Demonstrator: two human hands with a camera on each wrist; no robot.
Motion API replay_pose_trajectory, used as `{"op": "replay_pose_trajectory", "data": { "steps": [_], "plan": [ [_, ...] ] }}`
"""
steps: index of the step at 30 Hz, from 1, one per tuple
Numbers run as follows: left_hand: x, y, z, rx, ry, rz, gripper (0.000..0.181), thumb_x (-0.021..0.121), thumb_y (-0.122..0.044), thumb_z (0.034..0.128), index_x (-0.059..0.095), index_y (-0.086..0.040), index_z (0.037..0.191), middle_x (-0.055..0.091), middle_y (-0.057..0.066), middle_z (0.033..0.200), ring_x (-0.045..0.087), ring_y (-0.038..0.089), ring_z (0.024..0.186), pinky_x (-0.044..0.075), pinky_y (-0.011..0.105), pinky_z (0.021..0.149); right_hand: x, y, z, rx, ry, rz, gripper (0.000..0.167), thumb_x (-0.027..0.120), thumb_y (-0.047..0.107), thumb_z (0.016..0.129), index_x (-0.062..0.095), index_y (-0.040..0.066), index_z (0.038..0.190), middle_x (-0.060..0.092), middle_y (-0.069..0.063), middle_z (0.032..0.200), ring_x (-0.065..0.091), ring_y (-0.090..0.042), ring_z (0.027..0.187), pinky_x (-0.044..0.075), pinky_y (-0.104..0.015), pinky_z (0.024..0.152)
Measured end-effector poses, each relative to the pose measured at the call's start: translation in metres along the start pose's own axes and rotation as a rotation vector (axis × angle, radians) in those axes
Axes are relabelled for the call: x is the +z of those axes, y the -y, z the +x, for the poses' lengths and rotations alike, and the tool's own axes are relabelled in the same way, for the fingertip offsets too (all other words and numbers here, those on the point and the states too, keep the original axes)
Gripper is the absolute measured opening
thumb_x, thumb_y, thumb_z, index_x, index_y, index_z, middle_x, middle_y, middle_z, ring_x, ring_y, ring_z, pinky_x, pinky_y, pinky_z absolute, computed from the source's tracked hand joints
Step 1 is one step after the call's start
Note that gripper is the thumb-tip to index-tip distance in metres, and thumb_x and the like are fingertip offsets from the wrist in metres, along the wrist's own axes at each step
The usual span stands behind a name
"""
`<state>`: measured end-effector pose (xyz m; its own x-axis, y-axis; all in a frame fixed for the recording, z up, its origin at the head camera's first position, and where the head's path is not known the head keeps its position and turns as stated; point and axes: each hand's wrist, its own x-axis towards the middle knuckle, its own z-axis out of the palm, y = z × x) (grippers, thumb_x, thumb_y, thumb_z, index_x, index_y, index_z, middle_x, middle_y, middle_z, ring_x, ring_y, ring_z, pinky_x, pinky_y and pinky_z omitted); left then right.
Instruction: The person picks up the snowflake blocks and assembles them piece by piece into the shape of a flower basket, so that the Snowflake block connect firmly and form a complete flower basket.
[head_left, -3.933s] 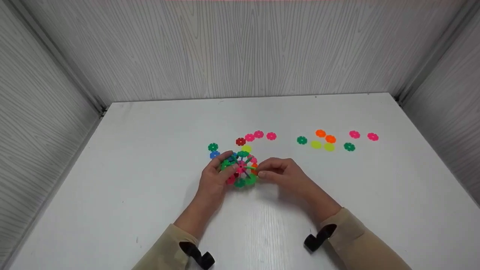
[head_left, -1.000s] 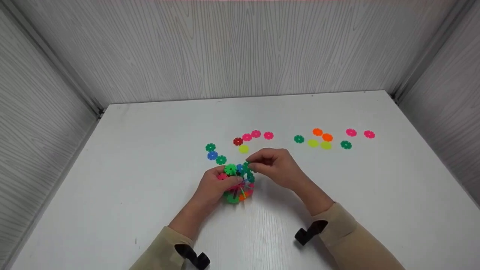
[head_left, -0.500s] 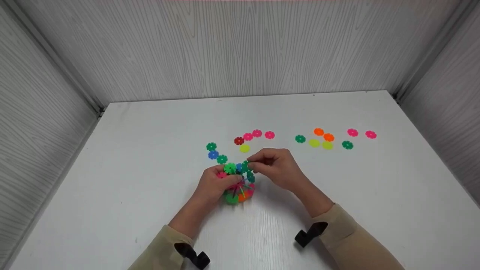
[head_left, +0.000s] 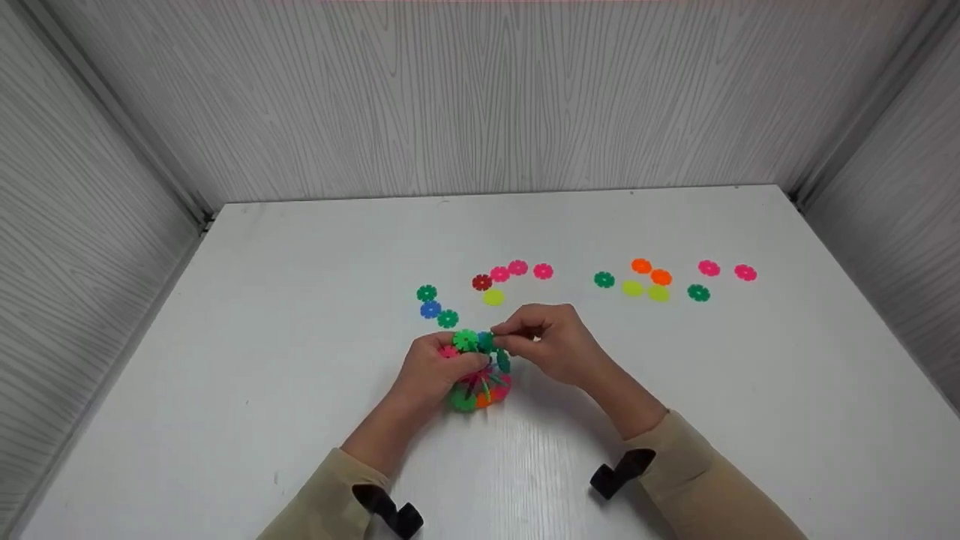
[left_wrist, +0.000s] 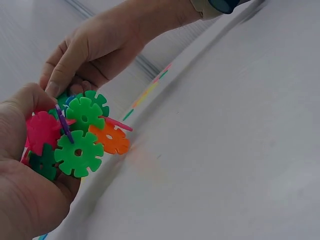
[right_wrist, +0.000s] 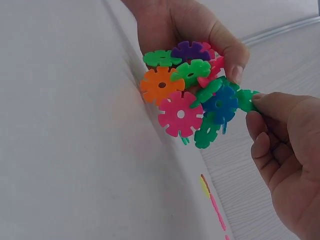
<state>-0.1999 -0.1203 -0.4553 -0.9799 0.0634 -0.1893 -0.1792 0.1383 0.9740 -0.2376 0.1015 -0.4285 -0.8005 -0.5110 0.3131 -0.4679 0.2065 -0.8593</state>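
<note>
At the frame's centre, the left hand's [head_left: 431,371] grip is holding a cluster of joined discs [right_wrist: 190,102]; the right hand [head_left: 551,345] is pinching a green disc [right_wrist: 246,100] at its edge. Assembly seems well advanced, though loose discs [head_left: 632,288] are lying centre to right.

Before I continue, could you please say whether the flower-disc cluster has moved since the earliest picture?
Yes, the cluster has shifted down the head view, farther from the loose blue disc.

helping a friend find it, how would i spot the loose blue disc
On the white table, look just beyond the person's left hand. There, between two green, notched plastic discs, lies the blue, notched plastic disc, the only loose blue one.
</note>
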Motion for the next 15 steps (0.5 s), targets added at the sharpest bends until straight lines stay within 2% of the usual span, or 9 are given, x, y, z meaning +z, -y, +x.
{"op": "replay_pose_trajectory", "data": {
  "steps": [4,8,11,15],
  "plan": [
    [-0.009,-0.007,0.001,0.005,-0.031,-0.014,0.040,0.088,-0.022,0.0857,0.071,-0.007,0.119,0.069,0.009,0.116,0.061,0.026,0.116,0.060,0.032,0.090,-0.001,-0.002,0.003,0.006,-0.044,0.058,0.019,0.076,0.016,0.101,0.080,0.011,0.118,0.078,-0.005,0.108,0.072,-0.021,0.091,0.061,-0.029,0.082],
    [-0.028,-0.015,0.004,-0.014,-0.100,-0.057,0.049,0.088,-0.024,0.0873,0.067,-0.007,0.128,0.067,0.008,0.125,0.060,0.025,0.122,0.060,0.032,0.094,-0.002,-0.009,0.009,0.045,-0.096,0.090,0.021,0.073,0.018,0.103,0.077,0.009,0.121,0.077,-0.013,0.112,0.074,-0.023,0.096,0.062,-0.032,0.089],
    [-0.046,-0.021,0.007,-0.014,-0.148,-0.109,0.049,0.087,-0.024,0.0897,0.066,-0.005,0.129,0.067,0.010,0.126,0.060,0.025,0.123,0.059,0.030,0.095,0.002,-0.016,0.018,0.119,-0.058,0.043,0.023,0.074,0.020,0.102,0.077,0.008,0.121,0.077,-0.007,0.112,0.072,-0.022,0.098,0.061,-0.031,0.086],
    [-0.068,-0.025,0.012,0.019,-0.184,-0.224,0.041,0.083,-0.017,0.0927,0.066,-0.001,0.126,0.068,0.014,0.124,0.061,0.027,0.120,0.058,0.028,0.096,0.013,-0.025,0.034,0.257,0.026,-0.026,0.027,0.077,0.022,0.100,0.077,0.010,0.124,0.076,0.003,0.111,0.068,-0.021,0.100,0.060,-0.031,0.083]
  ]
}}
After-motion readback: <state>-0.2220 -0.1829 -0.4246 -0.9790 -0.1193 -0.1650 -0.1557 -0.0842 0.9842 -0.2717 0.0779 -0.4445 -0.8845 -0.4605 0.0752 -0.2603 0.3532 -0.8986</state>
